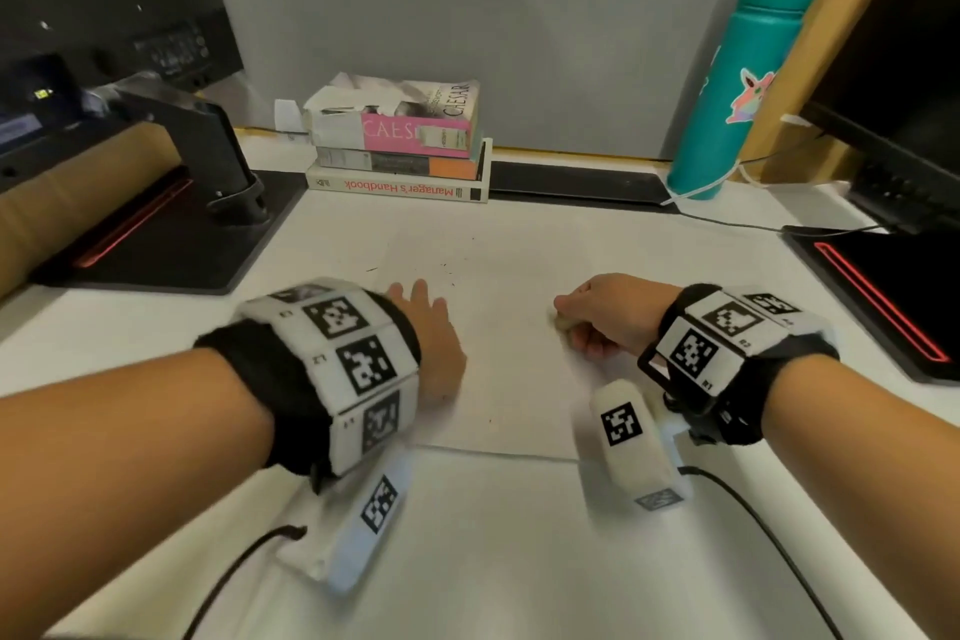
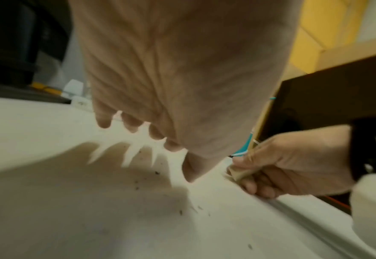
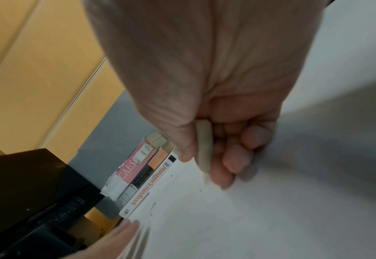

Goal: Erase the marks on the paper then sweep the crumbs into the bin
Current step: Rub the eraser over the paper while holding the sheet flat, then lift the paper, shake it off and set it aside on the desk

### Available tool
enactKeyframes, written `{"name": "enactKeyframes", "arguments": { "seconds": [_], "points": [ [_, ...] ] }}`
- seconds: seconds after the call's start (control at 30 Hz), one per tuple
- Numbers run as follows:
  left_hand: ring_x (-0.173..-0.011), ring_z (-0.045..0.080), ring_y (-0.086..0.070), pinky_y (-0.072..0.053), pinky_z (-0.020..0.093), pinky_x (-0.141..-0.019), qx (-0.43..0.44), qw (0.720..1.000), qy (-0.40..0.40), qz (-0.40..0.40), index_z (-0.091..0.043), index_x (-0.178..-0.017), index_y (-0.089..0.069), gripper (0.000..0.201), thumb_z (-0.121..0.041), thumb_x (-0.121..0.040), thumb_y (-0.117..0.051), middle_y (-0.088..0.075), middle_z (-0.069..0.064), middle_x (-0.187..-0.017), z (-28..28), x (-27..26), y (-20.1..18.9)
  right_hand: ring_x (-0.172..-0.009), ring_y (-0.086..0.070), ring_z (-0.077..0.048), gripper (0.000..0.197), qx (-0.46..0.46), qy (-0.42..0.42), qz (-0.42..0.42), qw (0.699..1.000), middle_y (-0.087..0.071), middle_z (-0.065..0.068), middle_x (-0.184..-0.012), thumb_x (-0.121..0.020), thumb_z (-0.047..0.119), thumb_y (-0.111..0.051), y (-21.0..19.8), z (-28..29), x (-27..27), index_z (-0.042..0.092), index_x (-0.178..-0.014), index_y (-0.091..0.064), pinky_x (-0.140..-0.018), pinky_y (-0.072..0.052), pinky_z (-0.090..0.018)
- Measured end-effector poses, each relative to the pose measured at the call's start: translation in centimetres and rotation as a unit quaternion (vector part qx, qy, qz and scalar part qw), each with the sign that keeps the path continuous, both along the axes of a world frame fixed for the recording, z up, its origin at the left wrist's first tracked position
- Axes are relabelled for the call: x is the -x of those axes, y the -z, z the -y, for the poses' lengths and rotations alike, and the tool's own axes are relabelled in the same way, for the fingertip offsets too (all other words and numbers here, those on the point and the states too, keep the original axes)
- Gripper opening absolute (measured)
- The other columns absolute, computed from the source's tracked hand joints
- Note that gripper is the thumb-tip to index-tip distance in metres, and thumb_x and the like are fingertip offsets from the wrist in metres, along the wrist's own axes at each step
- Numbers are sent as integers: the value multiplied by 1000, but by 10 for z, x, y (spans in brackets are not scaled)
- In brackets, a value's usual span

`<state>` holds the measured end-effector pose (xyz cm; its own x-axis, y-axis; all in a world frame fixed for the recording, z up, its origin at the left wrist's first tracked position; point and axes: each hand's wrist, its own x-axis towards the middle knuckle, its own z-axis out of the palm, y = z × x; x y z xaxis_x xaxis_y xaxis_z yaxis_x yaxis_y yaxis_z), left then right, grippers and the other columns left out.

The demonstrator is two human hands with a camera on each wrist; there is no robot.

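Observation:
A white sheet of paper (image 1: 498,379) lies flat on the desk in front of me. My right hand (image 1: 605,322) pinches a beige eraser (image 1: 562,321) between thumb and curled fingers and holds its lower end against the paper; the eraser (image 3: 203,149) shows clearly in the right wrist view. My left hand (image 1: 434,343) lies on the left part of the sheet with its fingers straight and spread. Dark eraser crumbs (image 2: 147,180) are scattered on the paper under and near the left hand, and several specks (image 1: 447,270) lie farther back. No bin is in view.
A stack of three books (image 1: 400,140) stands at the back centre against a grey partition. A teal water bottle (image 1: 737,73) stands back right. Black monitor bases with red lines flank the paper at left (image 1: 171,244) and right (image 1: 893,296). Cables trail from both wrist cameras.

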<state>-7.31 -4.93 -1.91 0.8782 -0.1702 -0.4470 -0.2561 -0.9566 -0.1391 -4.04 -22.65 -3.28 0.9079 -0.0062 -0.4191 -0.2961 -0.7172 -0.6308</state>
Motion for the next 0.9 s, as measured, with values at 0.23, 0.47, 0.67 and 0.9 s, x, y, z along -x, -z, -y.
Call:
{"name": "enactKeyframes", "arguments": {
  "seconds": [0.23, 0.47, 0.67, 0.9],
  "points": [
    [-146, 27, -16, -20, 40, -116, -26, 997, 36, -69, -17, -152, 12, 80, -59, -95, -27, 12, 9, -160, -15, 0, -4, -85, -54, -17, 25, 55, 88, 87, 991, -64, -3, -93, -89, 32, -58, -21, 27, 11, 11, -99, -66, -76, -43, -29],
    [-139, 27, -32, -30, 34, -109, -11, 998, 28, -54, -13, -152, 8, 81, -58, -96, -28, 3, 10, -160, -12, -1, -4, -116, -55, -29, 50, 225, 180, 38, 957, -59, -12, -125, -87, 40, -59, -28, 65, 10, 6, -122, -58, -98, -45, -34],
    [-139, 27, -32, -30, 35, -109, -3, 999, 21, -50, -12, -152, 8, 81, -58, -96, -28, 4, 11, -160, -12, -3, -2, -113, -56, -29, 55, 272, 172, -1, 947, -59, -13, -123, -87, 47, -55, -27, 67, 20, 5, -122, -56, -88, -44, -32],
    [-129, 25, -43, -37, 34, -103, 8, 999, 28, -46, -13, -152, -5, 79, -60, -94, -33, -16, 10, -156, -13, -5, -2, -94, -60, -30, 35, 39, 217, 17, 975, -61, -12, -97, -87, 37, -58, -30, 28, 25, 5, -103, -57, -91, -51, -41]
  ]
}}
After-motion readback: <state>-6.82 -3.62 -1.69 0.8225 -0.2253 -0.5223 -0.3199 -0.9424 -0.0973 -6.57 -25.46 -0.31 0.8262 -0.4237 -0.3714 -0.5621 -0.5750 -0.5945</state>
